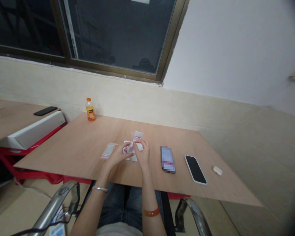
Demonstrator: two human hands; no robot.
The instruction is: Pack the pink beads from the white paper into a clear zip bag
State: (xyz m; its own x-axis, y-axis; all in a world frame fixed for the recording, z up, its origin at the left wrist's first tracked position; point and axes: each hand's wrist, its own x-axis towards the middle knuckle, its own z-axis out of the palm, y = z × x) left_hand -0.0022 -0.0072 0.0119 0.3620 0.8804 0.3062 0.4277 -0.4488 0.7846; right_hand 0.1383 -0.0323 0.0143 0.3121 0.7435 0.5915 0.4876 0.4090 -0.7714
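Over the middle of the wooden table (88, 157), my left hand (118, 154) and my right hand (142, 154) are close together. Between them is a small clear plastic bag (128, 148) with pinkish-purple bits showing in it. My left thumb and fingers are closed on its left side, and my right fingertips pinch its upper right edge. White paper (132, 158) lies beneath the hands. Just beyond my right hand is another small clear bag (138, 135) with something purplish. Flat clear bags (109, 150) lie beside my left hand. The bag's exact contents are too small to make out.
To the right lie a phone with a lit, blurred screen (167, 159), a white-edged phone (195, 169) and a small white case (217, 170). An orange drink bottle (90, 110) stands at the back left. Metal chair armrests (61, 200) flank me below the table.
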